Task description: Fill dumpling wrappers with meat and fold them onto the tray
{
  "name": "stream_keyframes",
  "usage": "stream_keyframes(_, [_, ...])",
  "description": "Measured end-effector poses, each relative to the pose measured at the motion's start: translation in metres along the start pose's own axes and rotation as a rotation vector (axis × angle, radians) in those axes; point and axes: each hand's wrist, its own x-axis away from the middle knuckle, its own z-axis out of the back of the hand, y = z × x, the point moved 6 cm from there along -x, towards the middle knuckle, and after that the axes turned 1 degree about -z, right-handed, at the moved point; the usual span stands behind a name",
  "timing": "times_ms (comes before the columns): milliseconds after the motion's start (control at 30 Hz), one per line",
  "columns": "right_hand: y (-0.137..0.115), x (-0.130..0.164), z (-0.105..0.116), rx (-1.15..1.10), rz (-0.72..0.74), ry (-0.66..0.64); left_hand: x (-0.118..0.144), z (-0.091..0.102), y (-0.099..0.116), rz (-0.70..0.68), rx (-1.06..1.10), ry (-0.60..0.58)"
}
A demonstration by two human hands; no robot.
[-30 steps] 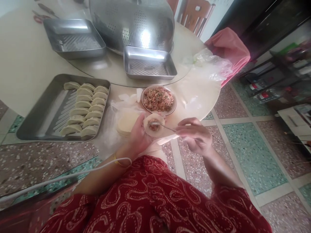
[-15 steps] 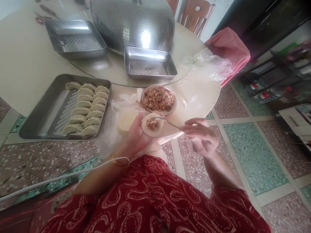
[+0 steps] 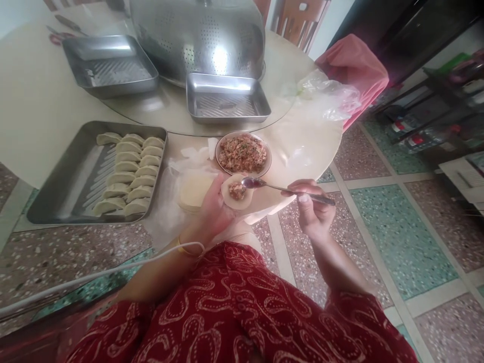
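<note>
Beside the bowl, our left hand cups a filled wrapper while our right hand pinches a spoon.

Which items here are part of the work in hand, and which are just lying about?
In use:
left hand holding wrapper with filling
right hand holding spoon
filling bowl
wrapper stack
tray of folded dumplings

Lying about:
two bare trays
perforated metal dome
plastic bag
pink cloth
</note>
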Motion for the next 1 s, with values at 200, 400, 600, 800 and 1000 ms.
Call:
stream_keyframes(200, [-0.005,0.003,0.003,0.01,0.082,-0.069,-0.006,0.003,-0.002,0.022,0.005,-0.04])
stream_keyframes(400, [-0.003,0.004,-0.002,-0.006,0.117,-0.137,-0.007,0.002,-0.004,0.049,-0.051,-0.11])
stream_keyframes(600, [-0.004,0.005,-0.005,0.003,0.117,-0.214,-0.008,0.003,-0.005,0.05,-0.073,-0.103])
stream_keyframes(800, [-0.001,0.0,-0.01,-0.02,0.135,-0.336,-0.009,0.005,-0.01,0.08,-0.05,-0.006])
stream_keyframes(1000, [0.017,-0.015,-0.017,-0.195,-0.046,-0.404,-0.014,0.008,-0.018,0.124,-0.009,0.019])
